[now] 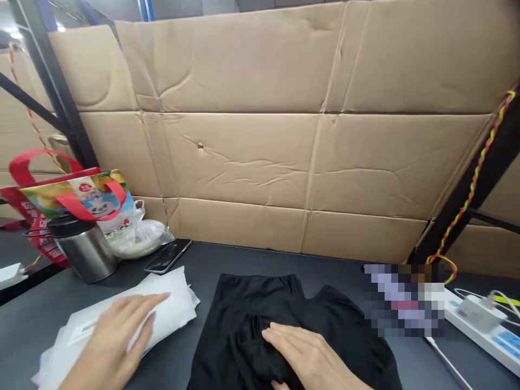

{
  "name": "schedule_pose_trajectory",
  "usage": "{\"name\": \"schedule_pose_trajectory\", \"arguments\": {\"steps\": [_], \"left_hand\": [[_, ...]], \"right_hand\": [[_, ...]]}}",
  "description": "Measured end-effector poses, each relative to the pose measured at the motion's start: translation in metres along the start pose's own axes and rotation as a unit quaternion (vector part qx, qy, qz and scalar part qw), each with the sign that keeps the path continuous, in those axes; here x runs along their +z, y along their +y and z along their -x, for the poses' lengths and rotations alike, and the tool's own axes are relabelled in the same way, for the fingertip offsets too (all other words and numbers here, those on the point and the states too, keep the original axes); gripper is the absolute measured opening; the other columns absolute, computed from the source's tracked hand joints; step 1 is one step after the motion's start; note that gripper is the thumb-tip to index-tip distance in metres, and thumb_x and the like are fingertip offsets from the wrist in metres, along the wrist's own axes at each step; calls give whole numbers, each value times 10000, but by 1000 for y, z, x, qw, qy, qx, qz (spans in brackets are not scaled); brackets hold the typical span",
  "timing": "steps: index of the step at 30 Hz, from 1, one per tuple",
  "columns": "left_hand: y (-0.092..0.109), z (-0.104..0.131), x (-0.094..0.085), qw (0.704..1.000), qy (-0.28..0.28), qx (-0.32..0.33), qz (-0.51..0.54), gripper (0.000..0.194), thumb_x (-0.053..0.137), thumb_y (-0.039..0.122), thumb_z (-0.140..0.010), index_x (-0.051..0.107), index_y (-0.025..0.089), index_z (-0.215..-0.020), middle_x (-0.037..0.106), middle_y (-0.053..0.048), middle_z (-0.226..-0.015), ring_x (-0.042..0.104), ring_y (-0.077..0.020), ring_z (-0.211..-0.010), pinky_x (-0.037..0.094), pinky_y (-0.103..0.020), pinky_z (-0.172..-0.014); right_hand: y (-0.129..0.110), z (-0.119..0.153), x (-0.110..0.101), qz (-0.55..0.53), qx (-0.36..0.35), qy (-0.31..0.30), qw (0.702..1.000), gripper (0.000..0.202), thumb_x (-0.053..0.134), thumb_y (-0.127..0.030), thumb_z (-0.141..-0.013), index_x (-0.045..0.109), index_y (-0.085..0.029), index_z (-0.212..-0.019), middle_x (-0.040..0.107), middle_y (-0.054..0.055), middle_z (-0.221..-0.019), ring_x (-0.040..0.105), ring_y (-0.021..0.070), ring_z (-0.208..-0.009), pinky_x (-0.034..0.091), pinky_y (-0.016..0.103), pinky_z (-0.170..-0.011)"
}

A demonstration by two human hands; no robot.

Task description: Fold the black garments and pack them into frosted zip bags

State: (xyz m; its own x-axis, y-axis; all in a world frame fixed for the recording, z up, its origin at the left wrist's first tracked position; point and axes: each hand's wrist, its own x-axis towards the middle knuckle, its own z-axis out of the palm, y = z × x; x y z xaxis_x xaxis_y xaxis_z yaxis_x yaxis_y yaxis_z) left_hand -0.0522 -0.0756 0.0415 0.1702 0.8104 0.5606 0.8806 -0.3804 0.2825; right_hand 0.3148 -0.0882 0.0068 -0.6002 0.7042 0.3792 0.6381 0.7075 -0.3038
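A black garment (pixel 260 292) lies on the dark table, with a bunched fold near its middle. My right hand (pixel 311 355) rests on that fold, its fingers pressed together around some of the cloth. On the left is a stack of white packets (pixel 170 309), the top one bearing a barcode label. Over the stack is my left hand (pixel 117 336), slightly blurred, thumb and fingers apart, with nothing held between them.
At the back left stand a steel flask (pixel 87 252), a colourful bag (pixel 81 189) with red handles and a clear plastic bag (pixel 140 235). A phone (pixel 168 255) lies beside them. A power strip (pixel 479 327) with cables is on the right. Cardboard (pixel 244 162) walls the back.
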Motion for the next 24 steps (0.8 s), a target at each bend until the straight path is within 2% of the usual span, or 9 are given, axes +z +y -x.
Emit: {"name": "schedule_pose_trajectory", "arguments": {"steps": [2, 4, 7, 9, 11, 14, 16, 20, 24], "left_hand": [[39, -12, 31, 994, -95, 13, 50, 210, 534, 390, -874, 642, 309, -1035, 677, -6, -980, 584, -256, -951, 456, -363, -857], [68, -21, 57, 977, -196, 0, 88, 201, 506, 382, -900, 646, 254, -968, 656, -32, -915, 584, -237, -906, 464, -345, -821], [92, -31, 77, 953, -276, -20, 124, 192, 475, 351, -906, 618, 225, -880, 613, -19, -857, 574, -213, -858, 459, -328, -778], [98, -35, 79, 946, -292, -32, 136, 180, 461, 326, -898, 598, 216, -860, 587, -10, -845, 565, -202, -841, 449, -321, -765], [101, -38, 77, 941, -303, -41, 144, 134, 467, 281, -870, 580, 210, -855, 568, -2, -839, 556, -196, -839, 442, -314, -762], [101, -39, 75, 932, -326, -43, 150, 91, 480, 179, -794, 543, 208, -853, 549, 5, -859, 541, -190, -860, 434, -305, -775], [102, -38, 75, 930, -329, -38, 157, 118, 476, 145, -769, 521, 211, -856, 545, 7, -881, 535, -190, -880, 429, -304, -787], [104, -37, 76, 932, -313, -39, 176, 114, 460, 167, -816, 521, 224, -894, 554, 8, -897, 542, -190, -888, 423, -311, -803], [105, -37, 75, 939, -300, -19, 170, 121, 467, 191, -836, 546, 236, -916, 572, -2, -941, 539, -201, -933, 410, -319, -839]], "right_hand": [[2, 0, 4, -11, 3, -14, 1000, 563, 619, -207, -763, 522, -174, -1317, 551, 79, -1344, 514, 205, -1235, 407, 300, -1042], [3, 0, 6, -22, 2, -21, 1000, 582, 564, -122, -722, 533, -166, -1301, 558, 85, -1334, 526, 210, -1223, 416, 313, -1039], [3, -2, 3, -58, 26, 31, 997, 560, 474, -46, -698, 571, -173, -1235, 628, 77, -1251, 589, 199, -1150, 462, 310, -996], [3, -3, 1, -89, 61, 83, 991, 513, 434, -40, -728, 574, -188, -1198, 663, 63, -1190, 621, 182, -1098, 491, 293, -957], [4, -4, 1, -105, 84, 103, 986, 538, 456, -50, -700, 549, -189, -1211, 663, 62, -1180, 624, 190, -1086, 498, 298, -945], [3, -5, 2, -100, 64, 75, 990, 767, 471, -22, -540, 491, -184, -1289, 627, 62, -1232, 592, 213, -1114, 475, 316, -965], [2, -5, 1, -95, 48, 54, 993, 826, 437, -3, -500, 492, -205, -1299, 622, 41, -1229, 578, 201, -1104, 469, 301, -952], [1, -6, -3, -97, 69, 57, 991, 740, 404, 14, -524, 568, -242, -1198, 654, 13, -1114, 577, 182, -1023, 476, 280, -888], [1, -5, -3, -97, 73, 65, 990, 700, 409, 23, -541, 574, -244, -1166, 653, 15, -1113, 574, 188, -1027, 471, 289, -892]]}}
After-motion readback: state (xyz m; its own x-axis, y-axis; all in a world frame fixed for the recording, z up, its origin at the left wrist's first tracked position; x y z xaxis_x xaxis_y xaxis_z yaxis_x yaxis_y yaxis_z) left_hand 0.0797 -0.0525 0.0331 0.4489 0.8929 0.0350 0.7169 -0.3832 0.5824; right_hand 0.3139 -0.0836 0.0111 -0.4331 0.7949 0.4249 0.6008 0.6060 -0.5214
